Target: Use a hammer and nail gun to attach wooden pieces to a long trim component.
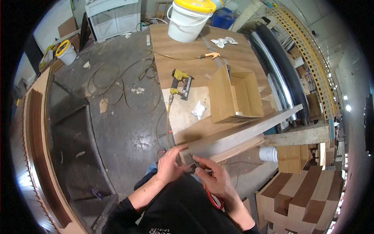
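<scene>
Nearest, low in the center: right hand [216,179] closed around what look like red-handled scissors [211,201], metal tip at the near end of a long wooden board [237,135]. Just left of that, left hand [168,167] grasping the same end, fingers over the upper edge, thumb toward the end face. Board ahead of both hands, near end between them, neither clearly nearer; long axis running from near left to far right, out past the right side of the tabletop [194,69]. In looks: straight, narrow, pale grey-beige along the broad face, browner at the end. Exact support underneath: cannot tell. Beyond the board, on the tabletop: an open cardboard box [222,99]; left of the box, a yellow-and-black nail gun [179,75] on a hose [168,117]; farthest, a white bucket [186,25] with a yellow lid [194,4].
</scene>
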The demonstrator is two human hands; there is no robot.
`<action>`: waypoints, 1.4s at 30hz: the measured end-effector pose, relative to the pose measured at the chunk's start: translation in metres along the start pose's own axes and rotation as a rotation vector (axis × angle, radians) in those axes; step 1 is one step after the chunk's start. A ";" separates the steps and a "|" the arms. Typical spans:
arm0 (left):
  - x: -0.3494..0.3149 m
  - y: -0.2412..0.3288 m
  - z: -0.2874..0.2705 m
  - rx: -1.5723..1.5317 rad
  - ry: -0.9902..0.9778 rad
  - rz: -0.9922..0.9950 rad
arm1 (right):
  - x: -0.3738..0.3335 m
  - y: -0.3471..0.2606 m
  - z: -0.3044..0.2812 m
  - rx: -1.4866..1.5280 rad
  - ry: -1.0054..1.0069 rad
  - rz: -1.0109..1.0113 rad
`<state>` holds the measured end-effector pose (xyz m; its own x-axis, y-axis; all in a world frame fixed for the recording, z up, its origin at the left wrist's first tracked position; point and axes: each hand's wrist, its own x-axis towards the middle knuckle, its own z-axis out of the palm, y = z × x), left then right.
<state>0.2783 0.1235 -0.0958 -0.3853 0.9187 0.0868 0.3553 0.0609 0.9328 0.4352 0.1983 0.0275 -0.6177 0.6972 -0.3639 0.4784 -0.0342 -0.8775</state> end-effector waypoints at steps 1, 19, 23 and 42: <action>0.000 -0.001 0.001 0.017 -0.001 -0.012 | 0.000 -0.002 0.000 -0.005 -0.012 0.011; -0.002 -0.007 0.005 0.093 -0.041 0.002 | -0.010 -0.025 0.009 0.136 -0.208 0.118; -0.001 -0.006 0.007 0.174 -0.046 -0.053 | -0.010 -0.005 0.011 0.092 -0.129 0.103; -0.006 -0.005 0.003 0.092 0.017 -0.008 | 0.010 0.005 -0.028 0.375 0.627 0.139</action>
<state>0.2811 0.1188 -0.1024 -0.4023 0.9115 0.0856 0.4288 0.1050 0.8973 0.4491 0.2254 0.0280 -0.0414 0.9426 -0.3313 0.2113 -0.3159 -0.9250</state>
